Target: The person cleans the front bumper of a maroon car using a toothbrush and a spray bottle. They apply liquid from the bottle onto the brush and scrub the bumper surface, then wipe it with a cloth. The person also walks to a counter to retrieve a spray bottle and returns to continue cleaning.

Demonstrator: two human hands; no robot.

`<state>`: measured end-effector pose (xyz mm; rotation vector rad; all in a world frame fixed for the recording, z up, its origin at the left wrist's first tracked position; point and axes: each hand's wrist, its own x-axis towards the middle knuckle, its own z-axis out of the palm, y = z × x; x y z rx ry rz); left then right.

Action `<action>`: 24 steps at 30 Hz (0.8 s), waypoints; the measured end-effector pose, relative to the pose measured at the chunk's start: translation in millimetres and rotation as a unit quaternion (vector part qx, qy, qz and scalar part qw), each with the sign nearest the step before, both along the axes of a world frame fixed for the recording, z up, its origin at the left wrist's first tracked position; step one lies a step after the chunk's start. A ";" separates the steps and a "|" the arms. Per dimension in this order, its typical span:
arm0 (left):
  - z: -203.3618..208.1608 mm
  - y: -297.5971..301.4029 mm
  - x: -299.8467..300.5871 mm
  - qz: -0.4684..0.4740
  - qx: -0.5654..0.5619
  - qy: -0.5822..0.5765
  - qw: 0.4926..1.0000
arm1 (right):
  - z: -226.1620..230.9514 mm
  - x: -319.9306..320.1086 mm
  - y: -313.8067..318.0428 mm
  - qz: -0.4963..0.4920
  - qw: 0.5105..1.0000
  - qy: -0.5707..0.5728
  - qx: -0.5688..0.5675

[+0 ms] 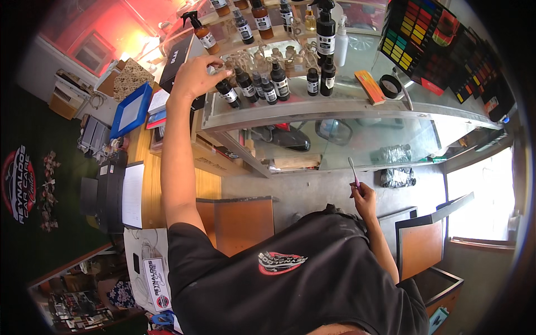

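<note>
My left hand (196,77) is stretched out over the left end of the glass counter, fingers curved, with a gap between thumb and fingertips. Just under it stands a small black bottle (228,95) with a white label; its top is partly hidden by the hand. Beside that bottle is a row of similar ones, among them a dark spray bottle (280,84). Lower and to the right, my right hand (364,200) is closed round the handle of a toothbrush (354,172), its head pointing up, away from the counter's bottles.
Amber spray bottles (207,40) and a tall black sprayer (325,36) stand farther back. An orange box (370,87), a round black container (389,86) and colour chart boards (416,39) lie to the right. A wooden desk (151,187) with a blue tray (131,110) is at left.
</note>
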<state>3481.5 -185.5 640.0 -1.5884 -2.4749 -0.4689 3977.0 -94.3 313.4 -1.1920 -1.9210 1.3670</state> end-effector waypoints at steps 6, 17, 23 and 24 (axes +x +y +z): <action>-6.0 -3.2 -14.7 -0.009 -0.005 0.006 1.000 | -11.6 3.3 1.4 -0.008 1.000 0.000 -0.021; -32.1 -2.9 -28.5 0.002 0.002 0.004 1.000 | -23.3 10.2 6.2 0.009 1.000 -0.004 -0.002; -28.9 -9.0 -31.9 0.003 0.007 0.008 1.000 | -19.1 4.7 2.6 0.019 0.999 -0.011 -0.037; -29.9 -8.6 -32.1 0.003 0.006 0.006 1.000 | -19.6 5.6 2.8 0.020 0.999 -0.015 -0.031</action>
